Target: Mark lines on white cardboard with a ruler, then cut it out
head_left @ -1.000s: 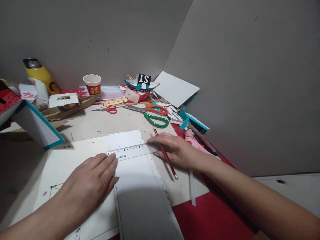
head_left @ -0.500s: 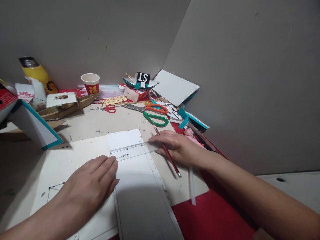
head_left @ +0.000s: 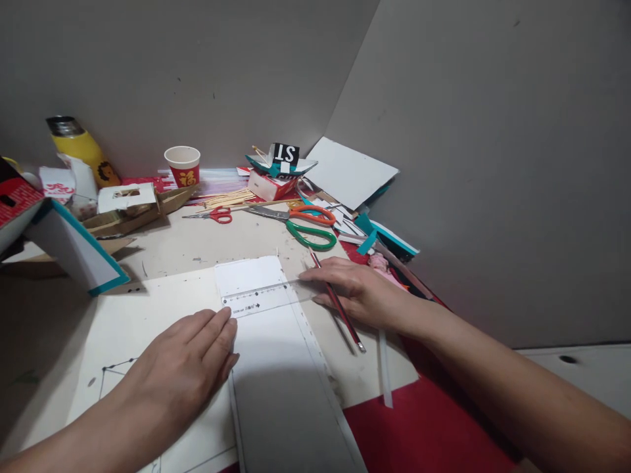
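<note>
A clear plastic ruler [head_left: 251,305] lies across a long white card strip [head_left: 290,368] near the strip's far end. With fingers together, my left hand [head_left: 190,358] presses on the ruler's left end and the strip's left edge. My right hand [head_left: 357,292] has its thumb and fingertips at the ruler's right end. A dark red pencil [head_left: 342,312] is tucked in the same hand, slanting across the fingers, with its end cap toward me. Small marks run along the strip's borders. Under it is a large cream sheet [head_left: 128,315] with drawn lines and dots.
Red scissors [head_left: 217,215] and bigger orange-and-green scissors [head_left: 310,226] lie beyond the strip. A paper cup [head_left: 182,167], a yellow bottle [head_left: 86,154] and cardboard boat shapes [head_left: 131,217] stand at the back. A folded card piece [head_left: 79,243] is at left; scraps [head_left: 352,172] pile along the right wall.
The whole view has shifted slightly, so things appear a little further right. Both hands keep their places on the ruler, and the pencil stays in my right hand.
</note>
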`<state>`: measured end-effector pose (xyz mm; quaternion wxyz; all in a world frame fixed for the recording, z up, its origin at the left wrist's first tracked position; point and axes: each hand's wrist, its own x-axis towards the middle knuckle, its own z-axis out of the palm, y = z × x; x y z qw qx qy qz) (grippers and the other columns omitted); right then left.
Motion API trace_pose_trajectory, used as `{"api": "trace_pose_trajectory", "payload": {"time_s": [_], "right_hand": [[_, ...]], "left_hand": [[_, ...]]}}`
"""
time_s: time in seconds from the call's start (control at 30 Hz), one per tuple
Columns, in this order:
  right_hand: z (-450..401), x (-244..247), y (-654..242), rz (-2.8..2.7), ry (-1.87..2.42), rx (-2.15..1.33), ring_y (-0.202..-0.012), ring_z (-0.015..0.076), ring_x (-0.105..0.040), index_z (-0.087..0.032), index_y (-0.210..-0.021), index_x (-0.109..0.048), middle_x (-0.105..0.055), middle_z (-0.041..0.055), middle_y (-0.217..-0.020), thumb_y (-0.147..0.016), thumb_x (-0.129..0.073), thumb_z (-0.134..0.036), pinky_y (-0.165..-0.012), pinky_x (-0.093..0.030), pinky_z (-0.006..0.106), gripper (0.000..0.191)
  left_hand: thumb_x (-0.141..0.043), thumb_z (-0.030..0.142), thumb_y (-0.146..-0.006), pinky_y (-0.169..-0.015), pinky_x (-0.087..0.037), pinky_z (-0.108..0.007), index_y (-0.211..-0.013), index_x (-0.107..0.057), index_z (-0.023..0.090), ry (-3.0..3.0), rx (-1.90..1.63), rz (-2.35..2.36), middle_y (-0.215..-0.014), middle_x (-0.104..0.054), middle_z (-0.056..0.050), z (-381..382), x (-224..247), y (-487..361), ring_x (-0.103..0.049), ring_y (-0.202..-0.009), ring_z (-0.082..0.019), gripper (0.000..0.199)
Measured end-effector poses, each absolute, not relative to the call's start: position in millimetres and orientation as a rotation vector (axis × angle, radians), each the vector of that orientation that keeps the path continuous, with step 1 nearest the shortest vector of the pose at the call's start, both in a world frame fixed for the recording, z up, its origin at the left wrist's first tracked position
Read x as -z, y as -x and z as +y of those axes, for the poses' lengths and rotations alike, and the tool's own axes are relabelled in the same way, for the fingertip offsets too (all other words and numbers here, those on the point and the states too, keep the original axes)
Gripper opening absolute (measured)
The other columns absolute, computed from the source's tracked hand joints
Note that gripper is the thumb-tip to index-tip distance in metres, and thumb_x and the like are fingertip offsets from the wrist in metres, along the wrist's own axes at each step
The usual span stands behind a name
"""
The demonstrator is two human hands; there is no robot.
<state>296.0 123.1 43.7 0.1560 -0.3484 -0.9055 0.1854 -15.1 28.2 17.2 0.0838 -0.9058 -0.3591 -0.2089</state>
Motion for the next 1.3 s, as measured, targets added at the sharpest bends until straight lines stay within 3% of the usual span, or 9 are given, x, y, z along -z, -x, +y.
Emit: {"api": "trace_pose_trajectory", "payload": {"time_s": [0.53,1.3], "right_hand": [[123.0,-44.8,-294.2,-2.639,1.022,-0.507,-0.109,0.0258,-0.063,-0.024,-0.121,-0.066,-0.072,0.0103,-0.113,-0.089,-0.059,-0.019,-0.095,-0.053,0.045,0.033],[123.8,-45.7,-294.1,-2.693,0.938,-0.46,-0.104,0.0248,-0.063,-0.019,-0.122,-0.063,-0.071,0.0118,-0.108,-0.091,-0.056,-0.016,-0.088,-0.054,0.042,0.032]], "left_hand": [[-0.049,0.018,-0.094,-0.081,-0.061,-0.044,-0.109,-0.069,0.006,2.667,0.521,-1.017,-0.109,-0.076,-0.016,30.0,-21.0,13.4,-0.073,-0.094,-0.03,0.027],[-0.039,0.018,-0.097,-0.079,-0.062,-0.041,-0.103,-0.072,0.002,2.592,0.399,-0.971,-0.107,-0.076,-0.017,30.8,-24.6,8.3,-0.074,-0.091,-0.029,0.038]]}}
